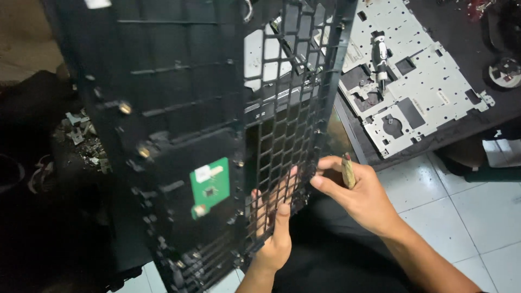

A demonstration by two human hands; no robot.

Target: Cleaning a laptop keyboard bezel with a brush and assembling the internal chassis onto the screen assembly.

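Note:
A large black plastic laptop cover (pixel 179 108) with a keyboard grid of square openings is held upright in front of me. A small green circuit board (pixel 209 186) sits on its inner face, with brass screw posts nearby. My left hand (pixel 274 228) grips the grid's lower edge, fingers poking through the openings. My right hand (pixel 355 191) pinches the grid's right edge and also holds a small tan flat tool (pixel 348 170) between its fingers.
A silver perforated metal plate (pixel 418 81) lies on a dark table at the upper right, with a small screwdriver (pixel 381 61) resting on it. A round black part (pixel 504 72) sits at the far right. White floor tiles (pixel 467 217) lie below. Scrap bits (pixel 78 133) lie at left.

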